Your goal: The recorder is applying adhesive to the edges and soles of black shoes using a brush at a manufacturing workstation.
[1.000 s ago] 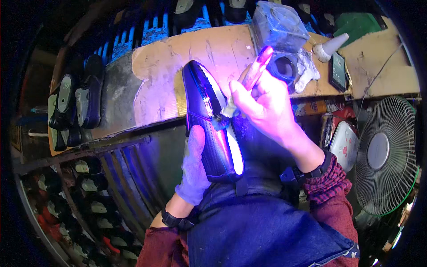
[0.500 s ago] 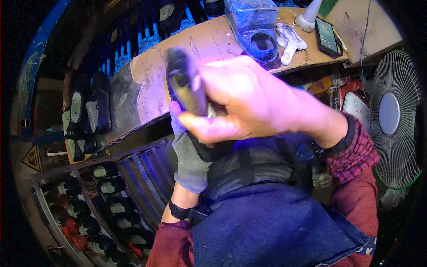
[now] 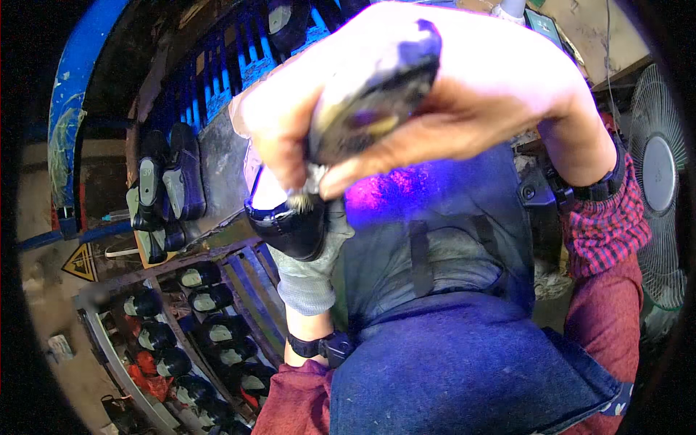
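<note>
Head view. One shoe (image 3: 286, 230), black, glossy at the near end, pale along one edge; raised at the bench's (image 3: 217, 170) near side.
Left hand (image 3: 335, 238): grey-gloved, grasping the shoe, its cuff just below it.
Right hand (image 3: 482, 98): bare, above and right of the shoe, pinching a brush (image 3: 377, 101), bristles down at the shoe's rim.
Left of the shoe: stood shoes (image 3: 186, 177). Below left: rack (image 3: 103, 344). Far right: fan (image 3: 658, 187).
Risks, as judged: bristles could stray across the rim should the right wrist roll; the shoe could twist should the glove's hold slacken, its smooth surface giving little grip.
Obscured: the shoe's far end, behind the right hand; most gloved fingers; bristle contact, uncertain. Brush blurred, right hand overexposed. Phone (image 3: 544, 27), above right of the shoe, cut by the frame.
</note>
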`<state>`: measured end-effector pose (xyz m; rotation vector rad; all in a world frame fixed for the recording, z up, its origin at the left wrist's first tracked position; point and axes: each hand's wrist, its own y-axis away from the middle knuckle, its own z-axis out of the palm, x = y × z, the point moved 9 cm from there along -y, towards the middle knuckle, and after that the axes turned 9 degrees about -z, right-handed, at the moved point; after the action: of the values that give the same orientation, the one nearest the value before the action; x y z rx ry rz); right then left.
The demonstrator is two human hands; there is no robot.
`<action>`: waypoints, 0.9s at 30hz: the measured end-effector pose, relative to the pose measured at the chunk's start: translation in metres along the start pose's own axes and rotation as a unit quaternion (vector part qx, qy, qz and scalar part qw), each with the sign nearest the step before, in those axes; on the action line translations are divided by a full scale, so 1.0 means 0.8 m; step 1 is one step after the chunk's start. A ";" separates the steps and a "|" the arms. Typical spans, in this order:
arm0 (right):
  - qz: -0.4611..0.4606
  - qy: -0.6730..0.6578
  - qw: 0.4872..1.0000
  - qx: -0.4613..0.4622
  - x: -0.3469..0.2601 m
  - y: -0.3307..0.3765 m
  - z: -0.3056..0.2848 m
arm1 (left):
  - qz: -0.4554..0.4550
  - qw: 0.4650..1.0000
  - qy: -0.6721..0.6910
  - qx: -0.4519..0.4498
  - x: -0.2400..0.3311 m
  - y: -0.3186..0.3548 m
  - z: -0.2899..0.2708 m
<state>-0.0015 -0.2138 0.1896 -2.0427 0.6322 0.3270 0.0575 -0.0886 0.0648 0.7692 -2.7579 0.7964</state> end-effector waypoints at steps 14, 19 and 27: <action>0.389 -0.144 0.841 0.348 0.061 0.114 0.015 | -0.157 0.936 0.315 -0.030 -0.018 -0.011 0.005; 0.415 -0.107 0.832 0.352 0.079 0.114 0.028 | -0.371 0.351 0.847 -0.144 -0.006 0.030 0.080; 0.327 0.133 0.850 0.391 0.082 0.091 -0.018 | -0.411 0.529 0.735 -0.102 -0.032 0.028 0.059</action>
<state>0.0124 -0.2771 0.1149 -1.0413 1.3795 0.1263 0.0668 -0.0864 0.0077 0.6542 -0.7291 0.4236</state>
